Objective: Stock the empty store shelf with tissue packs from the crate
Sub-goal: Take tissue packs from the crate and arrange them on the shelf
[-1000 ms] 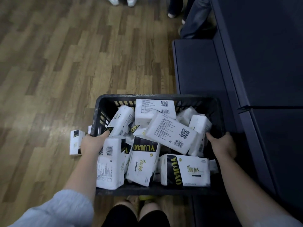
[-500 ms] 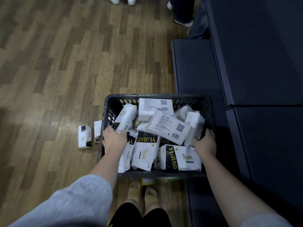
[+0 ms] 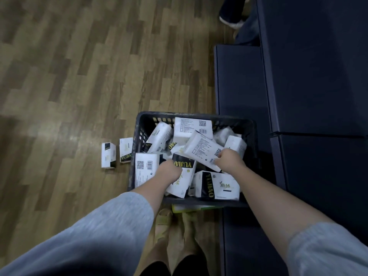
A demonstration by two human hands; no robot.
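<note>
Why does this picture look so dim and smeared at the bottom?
Head view: dim overall, the shelf nearly black; a pale glare patch on the wood floor; the near sleeves are blurred; the wide lens bends the floorboards.

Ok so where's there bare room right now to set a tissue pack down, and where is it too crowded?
The dark shelf beyond the crate lies bare. The wood floor left of the two loose packs is bare too. The crate itself is crowded: packs are piled across it, with the left hand and right hand in among them.
</note>
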